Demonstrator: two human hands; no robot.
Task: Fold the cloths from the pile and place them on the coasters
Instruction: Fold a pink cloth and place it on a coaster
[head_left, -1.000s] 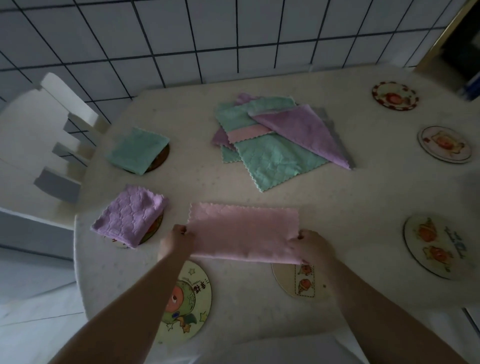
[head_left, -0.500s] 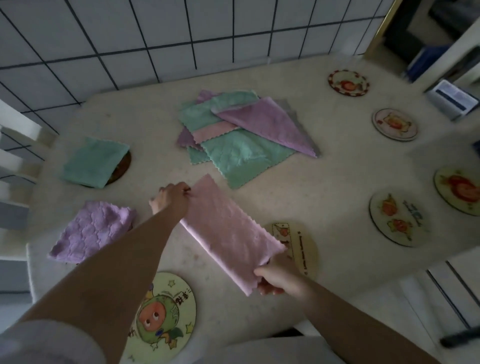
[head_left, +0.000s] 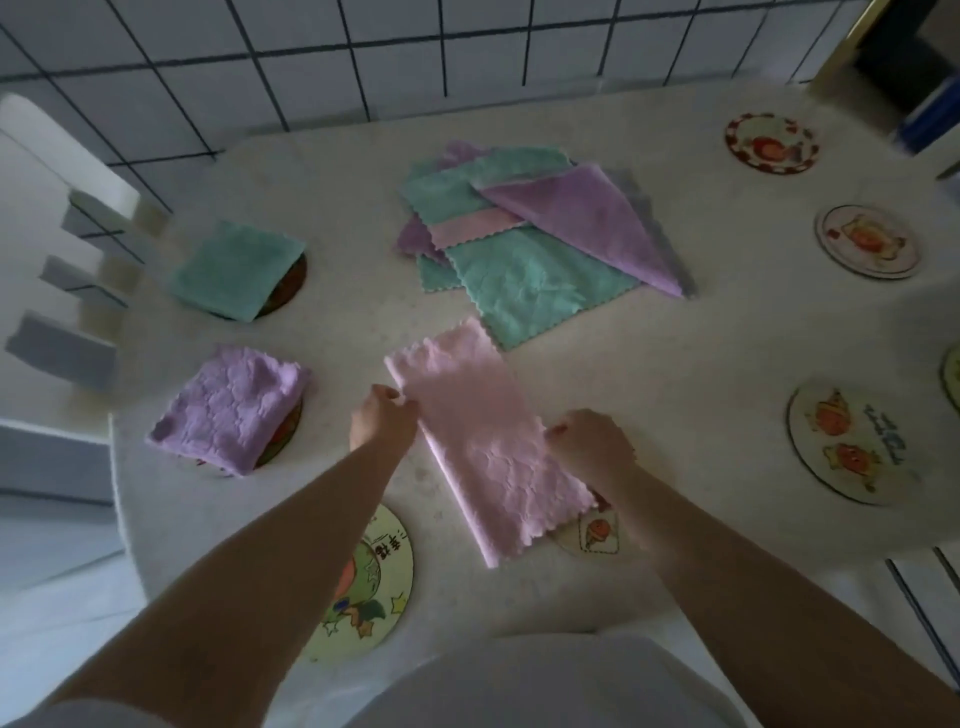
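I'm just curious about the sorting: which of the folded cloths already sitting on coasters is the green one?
The folded green cloth, at the far left by the white chair. The other, the folded purple cloth, lies nearer the person.

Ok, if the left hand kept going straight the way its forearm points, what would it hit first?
The left hand points up and right, already gripping the pink cloth at its long edge, so it meets that first. Beyond it lies the green cloth at the front of the pile, though depth is hard to judge.
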